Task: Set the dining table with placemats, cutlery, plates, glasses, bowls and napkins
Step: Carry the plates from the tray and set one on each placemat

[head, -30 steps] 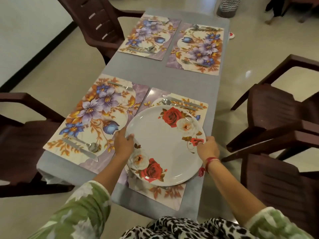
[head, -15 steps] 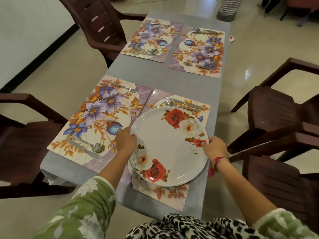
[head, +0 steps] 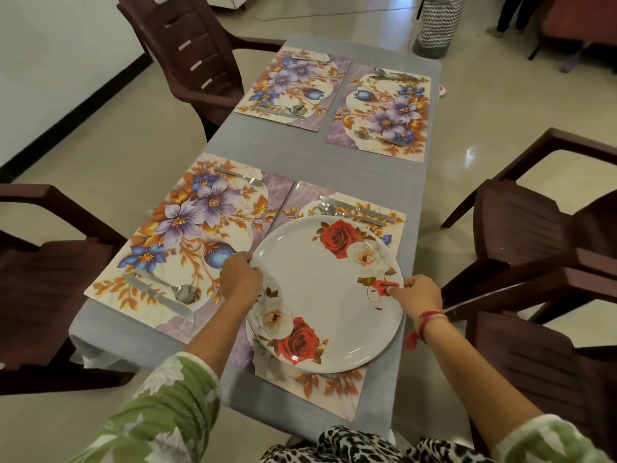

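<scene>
White plate (head: 327, 295) printed with red and white roses lies over the near right placemat (head: 334, 392), covering most of it; whether it rests fully on the mat or is held just above it cannot be told; the left hand (head: 240, 277) grips the plate's left rim with fingers curled round the edge, and the right hand (head: 419, 294) pinches the right rim beside a small red flower; a red thread band (head: 429, 320) circles the right wrist, and both arms wear green floral sleeves (head: 160, 406).

Beyond the plate's far edge, on the same mat, a spoon (head: 347, 215) and a knife (head: 357, 208) lie side by side, near the plate; the near left placemat (head: 187, 235), with purple and blue flowers, sits just beside the right one, their edges almost touching; it carries a fork (head: 238, 175) at its far end and a second knife (head: 157, 297) and second spoon (head: 173, 289) together at its near end.

Further along the grey table (head: 300, 148) lie two more floral mats, the far left placemat (head: 293, 85) and the far right placemat (head: 380, 115), each with cutlery on it; dark brown chairs (head: 534, 235) stand on both sides of the table; a zigzag-patterned bin (head: 437, 25) stands on the floor past the table's far end.
</scene>
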`<state>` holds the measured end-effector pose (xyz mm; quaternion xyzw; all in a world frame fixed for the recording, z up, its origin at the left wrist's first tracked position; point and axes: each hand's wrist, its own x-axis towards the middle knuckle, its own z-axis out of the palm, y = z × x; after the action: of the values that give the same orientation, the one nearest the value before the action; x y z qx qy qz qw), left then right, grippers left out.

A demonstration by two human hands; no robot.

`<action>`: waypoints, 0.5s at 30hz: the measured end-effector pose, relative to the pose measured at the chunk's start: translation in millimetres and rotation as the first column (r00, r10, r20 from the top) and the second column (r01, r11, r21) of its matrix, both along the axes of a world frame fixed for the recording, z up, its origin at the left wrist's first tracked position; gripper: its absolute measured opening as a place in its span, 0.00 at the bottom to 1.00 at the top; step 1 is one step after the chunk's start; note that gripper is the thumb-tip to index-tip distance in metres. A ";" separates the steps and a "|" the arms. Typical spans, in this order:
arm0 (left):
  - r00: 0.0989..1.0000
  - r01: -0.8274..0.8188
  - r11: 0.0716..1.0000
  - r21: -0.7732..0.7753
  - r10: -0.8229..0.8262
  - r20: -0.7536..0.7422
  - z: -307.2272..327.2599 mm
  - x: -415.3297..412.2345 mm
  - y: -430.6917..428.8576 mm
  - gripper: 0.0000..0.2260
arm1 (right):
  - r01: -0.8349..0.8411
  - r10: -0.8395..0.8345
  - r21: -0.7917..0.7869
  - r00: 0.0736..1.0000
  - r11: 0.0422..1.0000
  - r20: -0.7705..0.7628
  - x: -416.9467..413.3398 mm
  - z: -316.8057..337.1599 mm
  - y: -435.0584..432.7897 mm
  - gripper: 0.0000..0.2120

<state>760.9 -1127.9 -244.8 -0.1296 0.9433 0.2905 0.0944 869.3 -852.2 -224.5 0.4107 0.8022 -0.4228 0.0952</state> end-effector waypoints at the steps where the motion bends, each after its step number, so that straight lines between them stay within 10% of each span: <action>1: 1.000 -0.001 1.000 0.000 0.001 -0.002 0.2 -0.6 0.0 0.16 | 0.009 -0.009 -0.023 1.000 1.000 0.006 -0.3 -0.9 0.5 0.11; 15: 0.979 -0.202 0.975 0.093 0.205 -0.019 4.7 9.7 14.0 0.12 | 0.029 -0.041 -0.235 0.998 0.972 -0.045 -2.3 -10.0 22.1 0.06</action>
<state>770.5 -1113.9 -240.2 -0.2170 0.9122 0.3430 0.0563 866.9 -830.1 -234.5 0.4002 0.7415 -0.5260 0.1154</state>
